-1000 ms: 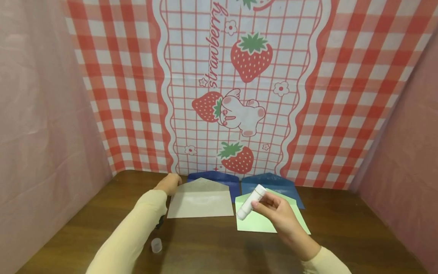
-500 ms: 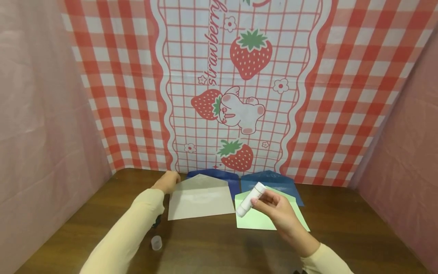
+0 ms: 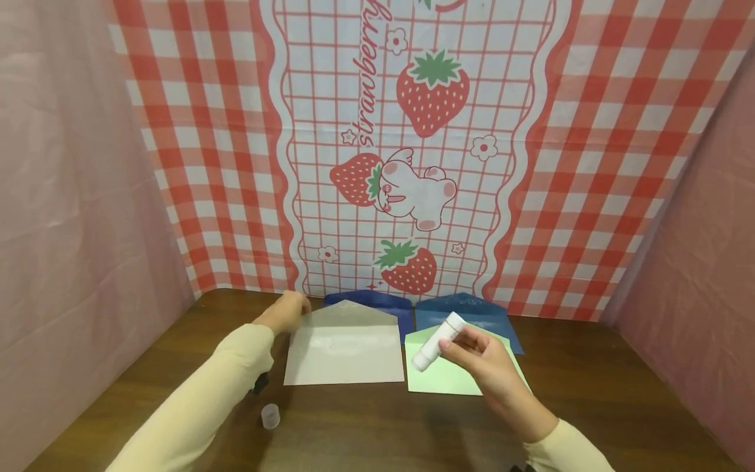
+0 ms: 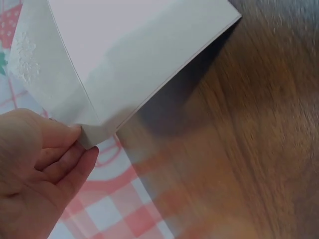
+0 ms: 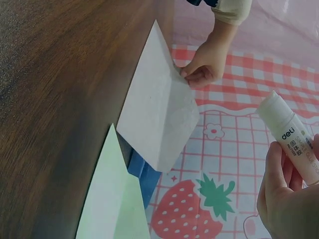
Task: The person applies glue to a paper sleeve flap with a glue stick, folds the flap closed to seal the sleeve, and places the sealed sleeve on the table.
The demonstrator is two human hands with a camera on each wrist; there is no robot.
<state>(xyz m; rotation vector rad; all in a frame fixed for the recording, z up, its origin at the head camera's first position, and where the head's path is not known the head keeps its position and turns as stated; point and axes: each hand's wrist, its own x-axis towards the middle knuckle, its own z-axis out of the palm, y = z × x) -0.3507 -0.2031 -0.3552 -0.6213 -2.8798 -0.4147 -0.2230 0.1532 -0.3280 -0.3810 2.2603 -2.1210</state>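
One grey envelope (image 3: 345, 354) stretches lengthwise rightward from left fingers (image 4: 62, 135) pinching its edge; right fingers (image 5: 274, 169), farther off, clamp a glue stick (image 5: 294, 139).

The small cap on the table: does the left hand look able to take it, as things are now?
Probably yes, but not at once: the left hand pinches the grey envelope and would first have to release it. Nothing covers the cap beside the left sleeve.

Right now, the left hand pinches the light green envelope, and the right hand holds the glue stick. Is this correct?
Not quite: the left hand pinches the pale grey envelope, as the left wrist view shows. The right hand does hold the glue stick.
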